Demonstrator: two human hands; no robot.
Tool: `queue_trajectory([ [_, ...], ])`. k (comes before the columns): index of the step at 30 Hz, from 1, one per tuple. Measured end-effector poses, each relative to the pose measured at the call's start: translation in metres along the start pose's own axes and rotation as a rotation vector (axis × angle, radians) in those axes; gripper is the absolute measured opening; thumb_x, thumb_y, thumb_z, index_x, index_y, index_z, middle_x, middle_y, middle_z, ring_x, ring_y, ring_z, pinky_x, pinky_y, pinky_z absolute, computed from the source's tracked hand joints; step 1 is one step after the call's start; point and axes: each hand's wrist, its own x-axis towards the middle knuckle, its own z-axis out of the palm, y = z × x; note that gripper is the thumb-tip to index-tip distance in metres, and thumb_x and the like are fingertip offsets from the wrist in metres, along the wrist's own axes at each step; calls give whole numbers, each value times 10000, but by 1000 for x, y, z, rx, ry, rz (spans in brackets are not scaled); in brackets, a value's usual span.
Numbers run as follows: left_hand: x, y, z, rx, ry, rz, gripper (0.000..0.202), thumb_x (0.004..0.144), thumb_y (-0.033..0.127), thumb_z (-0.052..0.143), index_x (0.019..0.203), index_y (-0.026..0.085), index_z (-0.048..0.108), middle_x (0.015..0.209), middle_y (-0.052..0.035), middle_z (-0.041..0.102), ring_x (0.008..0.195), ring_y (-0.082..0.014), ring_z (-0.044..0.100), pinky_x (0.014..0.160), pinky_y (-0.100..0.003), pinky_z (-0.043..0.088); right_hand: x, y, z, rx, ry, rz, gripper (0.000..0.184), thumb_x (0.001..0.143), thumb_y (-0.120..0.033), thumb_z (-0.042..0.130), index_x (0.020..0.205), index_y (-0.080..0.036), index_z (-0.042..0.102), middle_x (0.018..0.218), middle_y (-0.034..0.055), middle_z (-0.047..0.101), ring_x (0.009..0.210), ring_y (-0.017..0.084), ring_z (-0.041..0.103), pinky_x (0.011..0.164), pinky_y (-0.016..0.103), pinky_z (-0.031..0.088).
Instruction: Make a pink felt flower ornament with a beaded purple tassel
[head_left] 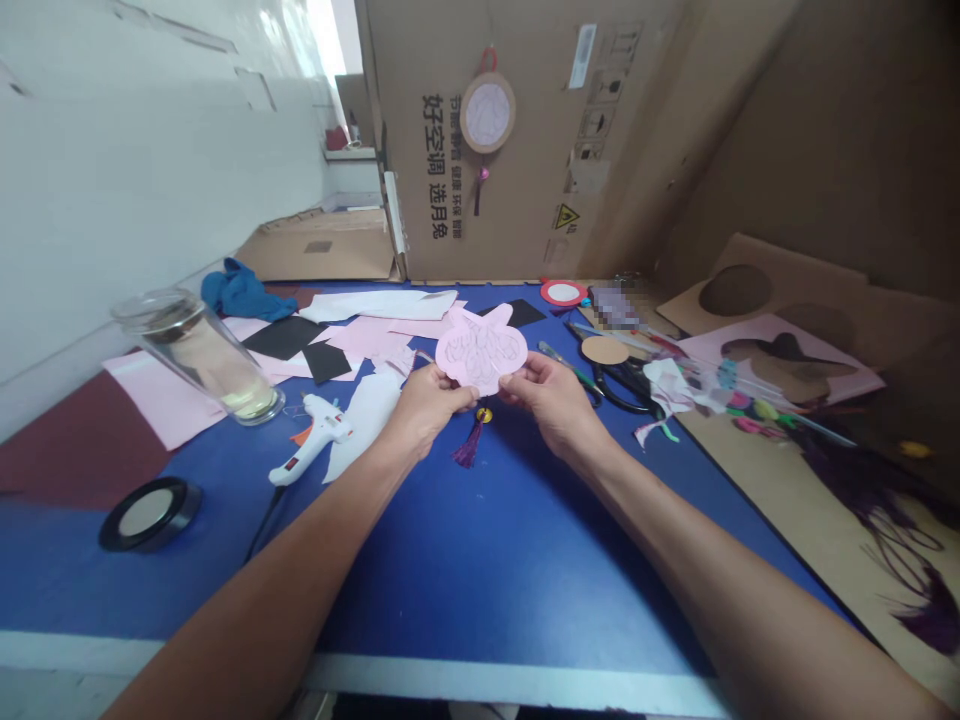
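Both hands hold up a pink paper cutout [481, 348] with a lobed outline and dark pencil-like lines drawn on it. My left hand [427, 405] pinches its lower left edge, and my right hand [551, 400] grips its lower right edge. Just below the cutout, a purple tassel [469, 445] with a small gold bead lies on the blue work surface [480, 560]. A white hot glue gun [315, 435] with an orange trigger lies left of my left hand, beside a white paper piece [365, 425].
A glass tumbler [199, 355] lies on its side on the left, near a roll of black tape [150, 513] and scattered pink and black paper. Black-handled scissors [630, 385] and a cardboard disc [604, 349] lie on the right. Cardboard sheets stand behind and right.
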Motion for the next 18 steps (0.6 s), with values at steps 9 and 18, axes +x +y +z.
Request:
queue_trajectory([
  [9,-1,2,1,-4,4,4,264,739,-3,797,957,140,835,853,-81,831,680,-145,704,674,-271,541,-2,0,2,22,-1,6,365,657,-251,799,1014,-223,734,792,-16,677,699,160,555,701,348,458],
  [18,-2,1,1,-9,-18,12,245,739,36,809,956,146,830,831,-76,816,685,-148,692,663,-273,523,-1,-2,1,-33,35,-12,352,634,-278,776,976,-224,716,703,-38,623,657,160,530,687,354,443],
])
